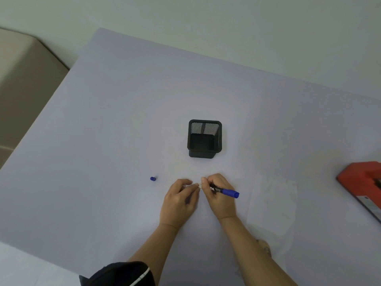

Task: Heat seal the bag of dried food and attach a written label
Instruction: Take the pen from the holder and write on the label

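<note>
Label step | pinches small pale label (199, 184) between fingertips of left hand (179, 200) and right hand (218, 195) | also grips blue marker (226, 191) in right | likely featherlight, limp, sticky: best held by edges | clear bag (272, 203) flat on table, between hands and red heat sealer (362, 182)

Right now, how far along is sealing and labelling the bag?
Done: the marker is uncapped; its cap lies on the table. In hand: the right hand holds the marker, and with the left hand pinches a small pale piece, probably the label. Left: sticking it on the bag. Whether the bag is sealed, I cannot tell; the sealer sits nearby.
</note>
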